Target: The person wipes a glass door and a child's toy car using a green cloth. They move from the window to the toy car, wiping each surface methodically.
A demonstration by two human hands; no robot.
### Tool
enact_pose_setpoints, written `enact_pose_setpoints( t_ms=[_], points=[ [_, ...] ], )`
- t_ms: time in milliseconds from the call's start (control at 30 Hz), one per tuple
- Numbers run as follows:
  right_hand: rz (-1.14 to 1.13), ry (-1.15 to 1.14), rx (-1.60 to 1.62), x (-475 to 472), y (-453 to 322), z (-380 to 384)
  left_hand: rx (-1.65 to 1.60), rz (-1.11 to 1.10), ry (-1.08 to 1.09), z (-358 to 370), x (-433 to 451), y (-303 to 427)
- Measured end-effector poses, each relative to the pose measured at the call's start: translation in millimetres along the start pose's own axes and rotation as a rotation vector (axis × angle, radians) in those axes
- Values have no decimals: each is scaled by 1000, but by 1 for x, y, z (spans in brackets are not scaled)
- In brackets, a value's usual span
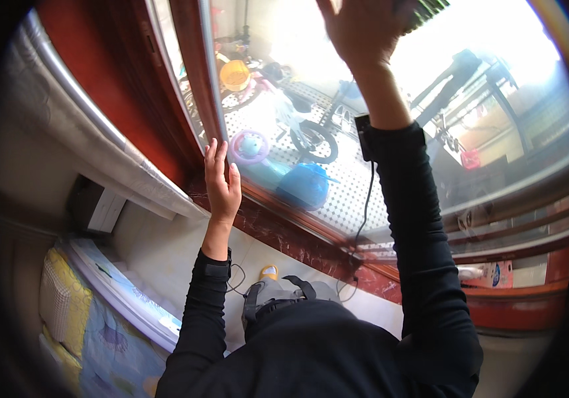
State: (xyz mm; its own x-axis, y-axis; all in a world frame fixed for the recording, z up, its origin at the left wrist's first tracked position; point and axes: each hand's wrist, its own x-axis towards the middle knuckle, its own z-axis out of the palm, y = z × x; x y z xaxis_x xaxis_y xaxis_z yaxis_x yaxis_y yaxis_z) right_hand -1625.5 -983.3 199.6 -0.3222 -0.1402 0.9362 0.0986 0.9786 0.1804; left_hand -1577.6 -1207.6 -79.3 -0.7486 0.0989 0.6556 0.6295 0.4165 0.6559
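My right hand [361, 37] is raised at the top of the view, in front of a large glass door pane [284, 45]. A green striped cloth [428, 11] sticks out from under it, partly cut off by the picture's edge, and the fingertips are out of sight. My left hand [223, 184] is lower down, fingers up and thumb apart, with nothing in it. It is beside the reddish-brown door frame [192, 54]; whether the fingertips touch the frame is hard to tell.
Behind the glass are a blue plastic bag [306, 186], a yellow basket [234, 75] and a small bicycle wheel [314, 142] on a dotted tile floor. A pale curtain [100, 134] hangs at left. Nearby is a bed with a blue patterned cover [115, 343]. Cords run from both wrists.
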Motion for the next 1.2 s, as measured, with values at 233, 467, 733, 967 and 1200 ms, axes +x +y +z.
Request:
enact_pose_setpoints(
  t_ms=[233,467,733,967,1200],
  points=[
    [-362,-452,-203,-90,-110,120,73,-159,45,-25,-30,-26],
    [-639,-868,-75,-255,-158,187,102,-276,74,-48,-69,-40],
    [-889,-1056,-90,-364,-70,128,124,-223,44,-46,-66,-22],
    [-556,-702,-240,-274,21,14,-56,-21,-91,49,-35,51],
    [-257,-466,-473,-255,195,-143,-221,104,-263,146,-51,152]
  ],
)
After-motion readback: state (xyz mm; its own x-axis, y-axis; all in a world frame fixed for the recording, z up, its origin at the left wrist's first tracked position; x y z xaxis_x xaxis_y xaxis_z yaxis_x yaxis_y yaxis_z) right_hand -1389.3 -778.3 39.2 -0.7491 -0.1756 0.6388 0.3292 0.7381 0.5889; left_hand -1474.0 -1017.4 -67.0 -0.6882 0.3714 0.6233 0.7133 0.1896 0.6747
